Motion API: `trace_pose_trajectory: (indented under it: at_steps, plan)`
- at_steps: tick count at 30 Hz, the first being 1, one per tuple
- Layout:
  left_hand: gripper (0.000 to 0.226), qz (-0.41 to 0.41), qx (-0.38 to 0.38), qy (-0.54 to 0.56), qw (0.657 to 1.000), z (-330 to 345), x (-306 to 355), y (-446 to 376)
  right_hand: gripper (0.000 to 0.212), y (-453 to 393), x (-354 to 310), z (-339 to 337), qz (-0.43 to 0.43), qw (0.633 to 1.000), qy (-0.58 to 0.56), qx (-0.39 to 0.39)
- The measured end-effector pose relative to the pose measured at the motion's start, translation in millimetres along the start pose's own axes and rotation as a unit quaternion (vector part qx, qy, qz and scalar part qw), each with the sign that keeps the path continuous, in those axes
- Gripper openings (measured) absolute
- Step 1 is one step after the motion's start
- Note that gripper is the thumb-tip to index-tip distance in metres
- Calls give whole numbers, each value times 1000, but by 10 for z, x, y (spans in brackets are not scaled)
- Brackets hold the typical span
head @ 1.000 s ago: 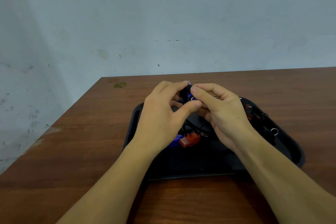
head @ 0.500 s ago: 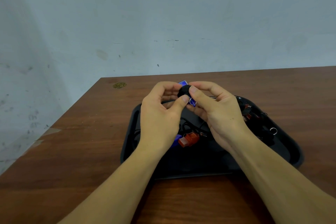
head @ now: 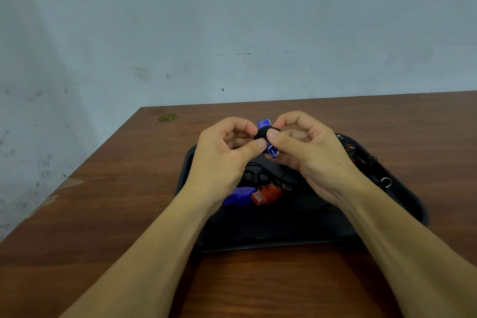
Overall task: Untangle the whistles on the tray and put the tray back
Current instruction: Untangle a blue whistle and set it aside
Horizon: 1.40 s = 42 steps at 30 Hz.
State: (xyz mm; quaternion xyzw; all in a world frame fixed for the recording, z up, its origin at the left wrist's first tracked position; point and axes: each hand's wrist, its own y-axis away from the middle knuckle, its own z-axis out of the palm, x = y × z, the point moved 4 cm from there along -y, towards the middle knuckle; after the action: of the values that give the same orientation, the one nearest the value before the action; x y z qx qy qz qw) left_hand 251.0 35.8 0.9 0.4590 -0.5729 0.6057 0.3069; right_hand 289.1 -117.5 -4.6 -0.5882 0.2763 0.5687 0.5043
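- Whistle, blue [head: 263,124]: your left hand [head: 222,160] and right hand [head: 312,155] are pinching its black cord bundle [head: 263,133] above the tray [head: 284,235].
- Whistles, red [head: 265,195] and blue [head: 238,196]: lying on tray, at 6 o'clock from your hands.

A pale blue-grey wall [head: 232,20] fills the upper half, scuffed and dotted with dark marks and a thin horizontal scratch. Below it stands a brown wooden desk [head: 116,201] with visible grain. A small round brass-coloured fitting [head: 167,118] sits near its far left corner. Light is soft and even.
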Motion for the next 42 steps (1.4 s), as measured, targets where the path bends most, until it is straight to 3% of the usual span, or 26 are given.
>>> trace_pose_trajectory:
  at_steps: [5,14,16,21,26,31,42]
  plan:
    - [16,4,-33,-19,999,-1,-6,3,20,-2,7,-50,17,999,19,-39]
    - [10,32,-60,-63,996,26,-32,-4,4,-8,31,-54,-16,995,93,-21]
    - [10,34,-50,-70,996,38,-50,-1,11,-13,47,-60,-15,994,108,-15]
    - [15,13,-22,-42,999,15,-81,-15,3,-23,101,-45,20,999,50,-2]
    - [19,43,-20,-71,996,32,-65,-14,20,-30,81,-78,16,998,57,11]
    - [17,57,-6,-90,994,45,-74,-19,22,-24,49,-80,15,998,62,14]
    - [24,54,-2,-129,990,33,-49,-24,18,-162,-272,-205,6,982,166,93]
